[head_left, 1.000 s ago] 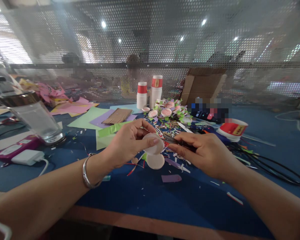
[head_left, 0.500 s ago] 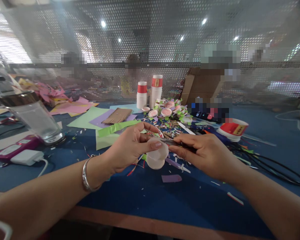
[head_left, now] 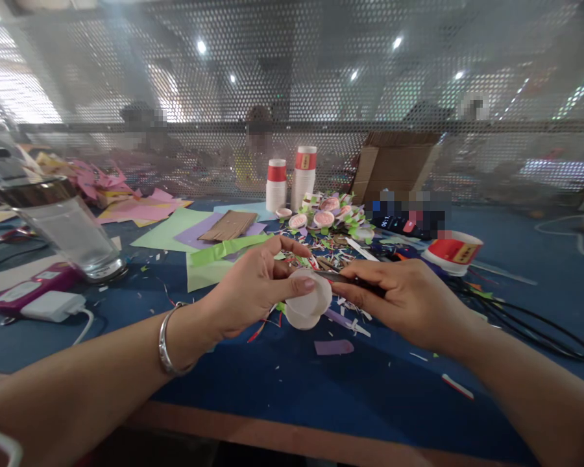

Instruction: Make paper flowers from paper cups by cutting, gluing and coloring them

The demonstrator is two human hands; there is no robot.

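Note:
My left hand [head_left: 267, 282] pinches a white paper disc [head_left: 316, 303] between thumb and fingers, over the middle of the table. A second rounded white edge shows below it; I cannot tell whether it is a separate piece. In my right hand [head_left: 394, 295] is a slim tool [head_left: 343, 277] with a grey metal end and a dark handle, largely covered by the fingers. Its tip meets the disc's upper right edge. Behind the hands lie paper-scrap clippings and a heap of small round pieces [head_left: 324, 218] with pink faces and green and purple bits.
Two stacks of paper cups [head_left: 305, 175] stand at the back, beside a cardboard box [head_left: 392, 168]. A red-and-white cup [head_left: 452, 253] and black cables [head_left: 530, 324] lie right. Coloured paper sheets [head_left: 165, 230], a glass bottle [head_left: 73, 227] and a purple power strip [head_left: 34, 285] occupy the left.
The white disc has turned slightly and shifted a little to the right in my left hand. The tool in my right hand stays at its edge. Both arms hold nearly the same place.

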